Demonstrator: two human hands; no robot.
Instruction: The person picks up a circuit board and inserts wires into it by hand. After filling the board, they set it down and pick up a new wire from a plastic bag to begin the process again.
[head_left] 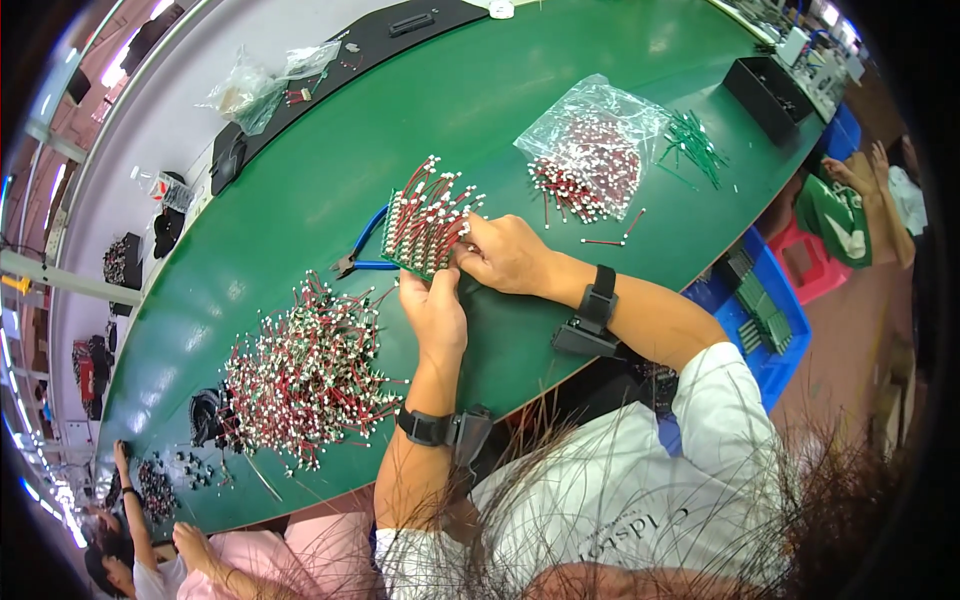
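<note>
A green circuit board panel (405, 245) is tilted up over the table, with rows of white connectors and red wires with white plugs standing from it. My left hand (437, 318) grips its lower edge, thumb on top. My right hand (510, 255) is closed at the panel's right side, fingertips pressed together by the wires; what they pinch is too small to make out. Blue-handled cutters (372, 240) lie just behind the panel. Left of my left forearm spreads a big heap of red wires with white plugs (310, 375).
A clear plastic bag (590, 110) covers another pile of wires, beside green strips (692, 148). A black box (765, 95) stands at the far right. Blue crate (775, 350) with green boards sits below the table's edge. Other people work at the lower left and far right.
</note>
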